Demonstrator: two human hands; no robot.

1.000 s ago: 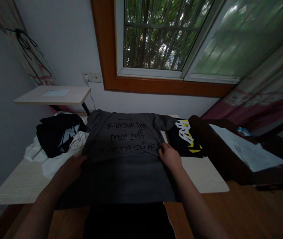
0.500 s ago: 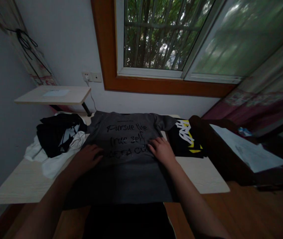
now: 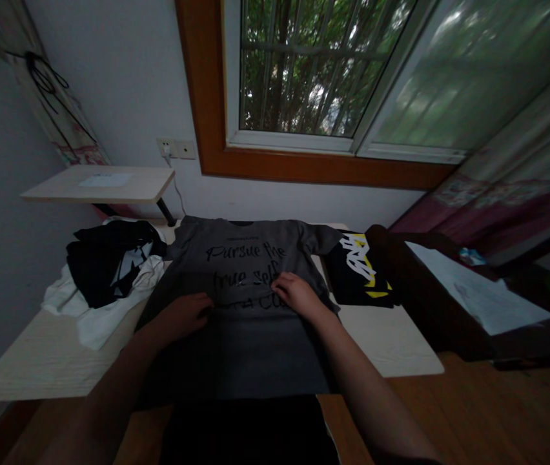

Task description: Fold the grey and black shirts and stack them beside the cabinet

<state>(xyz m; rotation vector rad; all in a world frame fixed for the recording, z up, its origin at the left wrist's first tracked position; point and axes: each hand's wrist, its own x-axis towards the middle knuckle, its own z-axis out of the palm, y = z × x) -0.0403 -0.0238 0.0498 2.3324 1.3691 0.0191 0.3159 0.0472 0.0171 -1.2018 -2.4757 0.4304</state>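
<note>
A dark grey T-shirt [image 3: 236, 349] lies spread front up on the table, its neck toward the wall and black lettering across the chest. My left hand [image 3: 190, 314] rests on its left half, below the lettering, fingers bent and closed on the cloth. On the right half, over the end of the lower lettering, my right hand [image 3: 298, 295] has its fingers drawn together on the fabric. The cloth is creased between the hands, and a corner of it juts out at the right edge. My fingertips are partly hidden in the dim light.
Black garments [image 3: 93, 268] and white cloth [image 3: 98, 326] lie heaped at the left of the pale table [image 3: 28, 361]. A folded black garment with white and yellow print [image 3: 359, 271] lies at the right. A small raised shelf [image 3: 144, 177] stands at back left; papers [image 3: 478, 294] lie farther right.
Both hands have moved inward across the T-shirt and their fingers have drawn together. The cloth has become more creased around the lower lettering, with a corner sticking out at the right.
</note>
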